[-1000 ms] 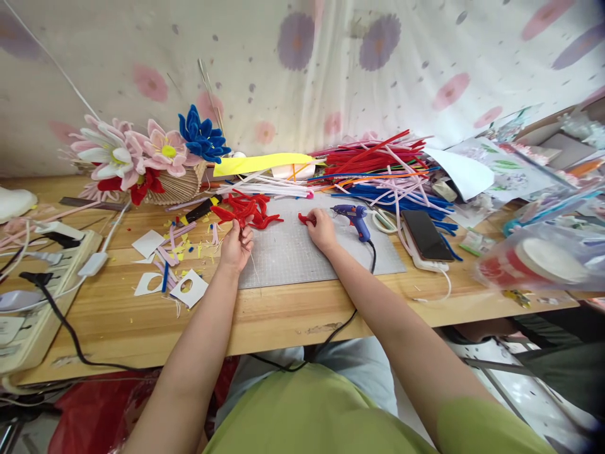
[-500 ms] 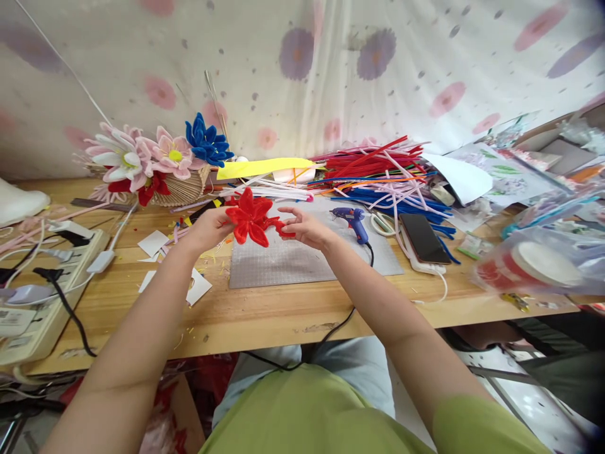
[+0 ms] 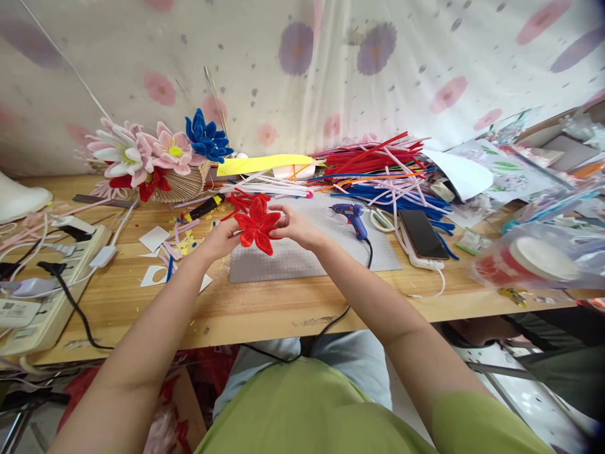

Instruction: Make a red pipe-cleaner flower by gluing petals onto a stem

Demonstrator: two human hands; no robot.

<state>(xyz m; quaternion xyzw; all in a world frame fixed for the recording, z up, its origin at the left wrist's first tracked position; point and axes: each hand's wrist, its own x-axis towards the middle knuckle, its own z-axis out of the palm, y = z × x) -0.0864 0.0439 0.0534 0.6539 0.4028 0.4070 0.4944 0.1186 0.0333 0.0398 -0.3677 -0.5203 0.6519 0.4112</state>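
A red pipe-cleaner flower with pointed petals is held up above the near left part of the grey cutting mat. My left hand grips it at its left edge, fingers closed. At its right side, my right hand pinches a petal between thumb and fingers. Just behind the flower lie more red pipe-cleaner pieces. To the right of my hands, a blue glue gun rests on the mat, its cord running down over the table edge.
Finished flowers stand at the back left near a power strip. Pipe cleaners pile up along the back. Scissors, a phone and a bagged cup lie to the right. Paper scraps litter the left.
The red flower has shifted slightly right and down. My right hand, earlier at a small red piece beside the flower, now pinches a petal. Red pieces behind the flower have come into view.
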